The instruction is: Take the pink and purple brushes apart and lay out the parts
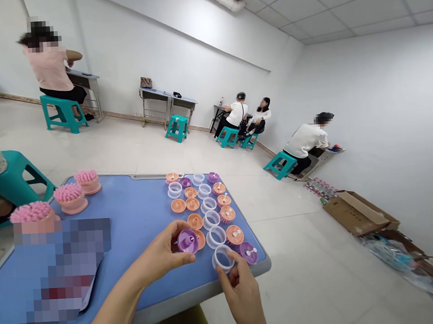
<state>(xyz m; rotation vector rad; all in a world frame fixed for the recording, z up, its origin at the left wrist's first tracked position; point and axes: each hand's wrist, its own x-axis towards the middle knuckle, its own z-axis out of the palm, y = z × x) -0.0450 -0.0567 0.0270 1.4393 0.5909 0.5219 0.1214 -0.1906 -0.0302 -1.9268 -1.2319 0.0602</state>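
My left hand holds a purple round cap just above the table, its hollow side with a central post facing up. Thumb and fingers of my right hand grip the sides of a clear plastic ring near the front edge. Behind it runs a row of similar clear rings. Left of that row lie several orange caps. Along the right edge are bristled brush heads with small white pieces on them, among them an orange one and a purple one.
Three pink-bristled brushes stand on the left of the blue table, by a blurred flat object. Several people sit on green stools at desks along the walls. An open cardboard box and plastic bags lie on the floor at right.
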